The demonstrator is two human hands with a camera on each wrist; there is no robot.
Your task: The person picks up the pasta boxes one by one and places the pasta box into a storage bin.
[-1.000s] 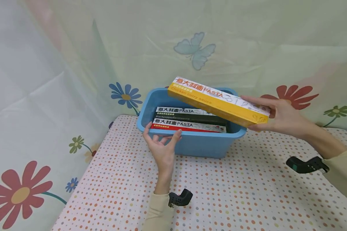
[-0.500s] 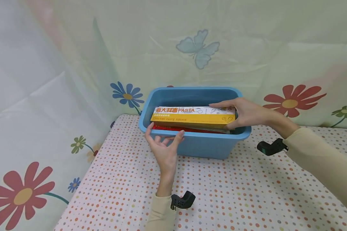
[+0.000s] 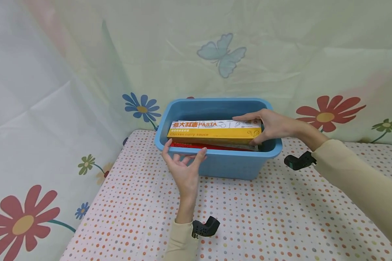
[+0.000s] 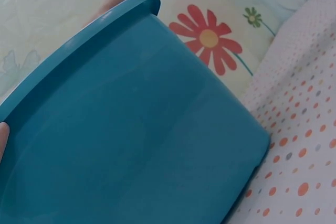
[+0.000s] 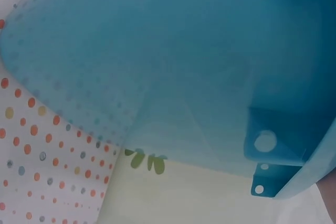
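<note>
In the head view a blue plastic bin (image 3: 230, 165) stands on the dotted cloth. Inside lies a yellow-and-white pasta box (image 3: 212, 133), labelled chicken curry sauce, on top of other boxes. A red box (image 3: 212, 146) peeks out below its front edge. My right hand (image 3: 276, 125) holds the yellow box by its right end, thumb in front and fingers behind. With thumb and fingers, my left hand (image 3: 184, 175) grips the bin's front rim. Only a fingertip (image 4: 2, 137) of it shows in the left wrist view. The bin's wall (image 5: 157, 61) fills most of the right wrist view.
The dotted tablecloth (image 3: 241, 217) spreads in front of the bin and to both sides. Close behind the bin hangs a floral curtain (image 3: 281, 65), with another light drape (image 3: 36, 108) at the left.
My right hand has brought the yellow pasta box down and left from above the bin's right side into the bin, over the dark and red boxes. My left hand stays on the rim.
</note>
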